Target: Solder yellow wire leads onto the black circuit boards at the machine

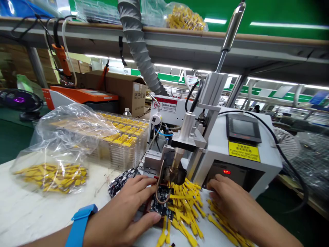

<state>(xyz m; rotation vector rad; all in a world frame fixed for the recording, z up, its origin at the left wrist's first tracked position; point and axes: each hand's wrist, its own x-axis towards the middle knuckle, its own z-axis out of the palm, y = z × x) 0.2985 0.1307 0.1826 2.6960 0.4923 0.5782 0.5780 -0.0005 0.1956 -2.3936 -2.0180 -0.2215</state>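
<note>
My left hand (128,209), wearing a blue wristband (81,223), grips the left side of a dark circuit board (161,202). Its thumb lies at the board's near end and its fingers at the far end. The board sits under the head of a bench machine (178,159), where a thin bent tube loops over it. Yellow flat cables (186,212) fan out from the board's right side. My right hand (228,195) is over a second bunch of yellow cables (222,228), its fingers curled inward. Its fingertips are hidden, so what they hold cannot be seen.
More dark boards (123,180) lie behind my left hand. A plastic bag of yellow cables (55,176) rests on the left, beside stacked clear trays (125,147). The machine's control box (246,137) stands at right. A grey duct (138,44) hangs overhead.
</note>
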